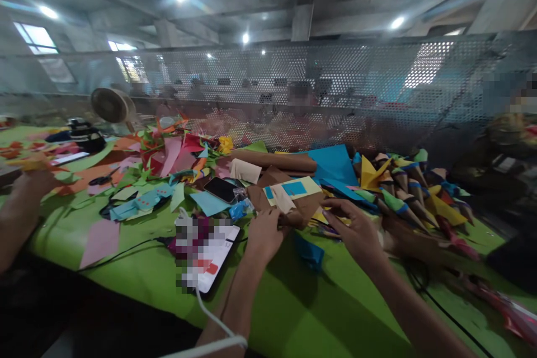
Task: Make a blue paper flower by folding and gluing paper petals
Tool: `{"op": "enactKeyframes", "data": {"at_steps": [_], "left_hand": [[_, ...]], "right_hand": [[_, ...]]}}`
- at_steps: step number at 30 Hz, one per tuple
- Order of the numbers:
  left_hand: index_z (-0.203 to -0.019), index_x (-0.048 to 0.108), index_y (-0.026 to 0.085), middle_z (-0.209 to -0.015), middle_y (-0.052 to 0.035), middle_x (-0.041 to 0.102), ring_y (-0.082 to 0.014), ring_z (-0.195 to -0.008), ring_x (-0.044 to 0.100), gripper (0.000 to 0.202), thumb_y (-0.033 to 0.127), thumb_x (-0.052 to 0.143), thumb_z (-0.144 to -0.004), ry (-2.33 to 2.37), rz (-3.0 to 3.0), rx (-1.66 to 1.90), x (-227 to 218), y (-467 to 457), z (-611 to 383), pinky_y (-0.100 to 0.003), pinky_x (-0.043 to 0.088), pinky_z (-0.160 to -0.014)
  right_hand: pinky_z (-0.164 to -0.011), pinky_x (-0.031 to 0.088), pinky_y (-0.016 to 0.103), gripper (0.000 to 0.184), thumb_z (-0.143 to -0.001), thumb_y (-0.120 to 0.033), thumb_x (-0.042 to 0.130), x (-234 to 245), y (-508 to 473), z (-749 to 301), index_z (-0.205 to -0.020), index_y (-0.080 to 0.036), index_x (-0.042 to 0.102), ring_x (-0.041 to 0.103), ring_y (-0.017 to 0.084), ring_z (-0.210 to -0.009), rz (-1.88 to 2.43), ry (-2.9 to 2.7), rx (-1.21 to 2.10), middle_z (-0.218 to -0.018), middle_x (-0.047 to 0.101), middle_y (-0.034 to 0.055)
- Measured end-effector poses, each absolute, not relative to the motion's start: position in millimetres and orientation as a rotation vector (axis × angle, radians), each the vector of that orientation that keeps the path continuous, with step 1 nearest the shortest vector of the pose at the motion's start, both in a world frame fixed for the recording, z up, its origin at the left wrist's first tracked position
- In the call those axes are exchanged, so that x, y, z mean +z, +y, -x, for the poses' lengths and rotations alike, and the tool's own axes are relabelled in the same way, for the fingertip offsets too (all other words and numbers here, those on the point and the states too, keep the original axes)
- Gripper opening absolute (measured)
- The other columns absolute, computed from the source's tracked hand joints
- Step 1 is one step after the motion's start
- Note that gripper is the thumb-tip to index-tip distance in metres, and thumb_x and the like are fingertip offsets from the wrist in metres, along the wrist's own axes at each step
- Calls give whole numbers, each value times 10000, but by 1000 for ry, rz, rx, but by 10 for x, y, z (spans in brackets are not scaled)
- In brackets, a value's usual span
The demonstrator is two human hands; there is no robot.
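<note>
My left hand (265, 232) is closed at the front edge of the paper pile, its fingers curled on a folded piece of brown paper (297, 219). To its right, my right hand (356, 229) has thumb and fingertips drawn close together by the brown paper's right side; anything small between them is too blurred to make out. Just behind the hands lies a pale yellow card (310, 187) with a blue rectangle (294, 188) on it. A folded dark blue paper (309, 253) sits on the green tabletop (302, 296) between my wrists.
Left of my hands lie a lit phone (216, 260) with a white cable and a dark phone (220, 189). Paper cones (403, 210) are heaped at right. Coloured scraps (168, 151), scissors (100, 180) and a fan (111, 105) stand left, near another person's arm (20, 212). Perforated metal screen (268, 78) behind.
</note>
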State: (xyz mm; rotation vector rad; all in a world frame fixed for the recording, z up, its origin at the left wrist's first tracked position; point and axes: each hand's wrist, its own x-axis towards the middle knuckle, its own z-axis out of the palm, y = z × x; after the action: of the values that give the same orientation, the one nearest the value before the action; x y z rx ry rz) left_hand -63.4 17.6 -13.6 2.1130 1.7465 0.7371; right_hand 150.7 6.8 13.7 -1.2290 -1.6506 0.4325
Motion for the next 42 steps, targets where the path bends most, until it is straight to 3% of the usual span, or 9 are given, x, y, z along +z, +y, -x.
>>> {"op": "enactKeyframes", "data": {"at_steps": [5,12,16,23,27,30,37,40,42], "left_hand": [[-1143,631,202,-1171,-150,622,-352,-1162,538,397,400,671,-801,1858,-2258,524,-105,164,674,-440,444,-907],[-1083,659,193,-1144,-126,640,-336,-1137,549,387,397,672,-755,1819,-2211,505,-64,128,672,-441,439,-928],[-1118,661,211,-1166,-119,642,-345,-1144,547,461,451,688,-725,1803,-2165,522,-56,117,682,-452,426,-944],[-1241,627,218,-1260,-141,620,-359,-1227,507,676,692,586,-760,1664,-1922,882,-12,176,762,-443,386,-1007],[-975,714,173,-1012,-121,718,-301,-1021,629,571,650,411,-895,1356,-1603,1150,-47,226,745,-393,457,-911],[-927,704,149,-889,-87,738,-260,-875,668,440,560,632,-788,1010,-1304,1291,-122,283,676,-349,509,-804],[-897,700,143,-792,-49,732,-213,-763,662,300,299,739,-644,925,-1181,1448,-220,340,563,-293,521,-710],[-949,718,153,-774,-28,721,-204,-753,649,329,238,747,-632,1073,-1346,1437,-173,269,564,-277,510,-711],[-937,726,157,-771,-24,715,-204,-748,639,305,227,745,-640,1158,-1411,1394,-129,220,567,-272,502,-705]], "right_hand": [[-832,477,326,234,-837,-312,566,311,386,-1298,-1006,-202,685,653,227,-917,1304,-1889,366,-1041,719,77],[-659,424,301,215,-641,-293,757,-4,949,-912,-830,-208,699,639,233,-689,1549,-1911,461,-646,684,13],[-644,411,297,145,-603,-226,723,-98,1104,-939,-735,-213,666,615,214,-669,1536,-1777,529,-632,661,3],[-625,482,329,411,-611,-562,728,162,814,-1246,-783,-207,614,616,214,-658,1274,-1483,841,-718,678,42],[-593,476,294,423,-696,-579,713,175,382,-1201,-863,-202,617,584,166,-612,1166,-1390,1027,-712,649,16],[-552,446,264,365,-744,-548,705,152,172,-1143,-829,-202,623,545,143,-575,1121,-1378,1122,-668,610,-4],[-969,435,445,575,-727,-563,717,237,22,-1065,-1179,-226,605,566,322,-1144,1159,-1761,741,-1220,636,110],[-1011,405,472,765,-663,-556,786,203,-61,-964,-1305,-226,531,529,358,-1209,1187,-1858,643,-1307,591,135],[-964,440,450,692,-684,-526,784,154,-94,-914,-1270,-237,556,571,346,-1148,1198,-1869,657,-1252,626,121]]}}
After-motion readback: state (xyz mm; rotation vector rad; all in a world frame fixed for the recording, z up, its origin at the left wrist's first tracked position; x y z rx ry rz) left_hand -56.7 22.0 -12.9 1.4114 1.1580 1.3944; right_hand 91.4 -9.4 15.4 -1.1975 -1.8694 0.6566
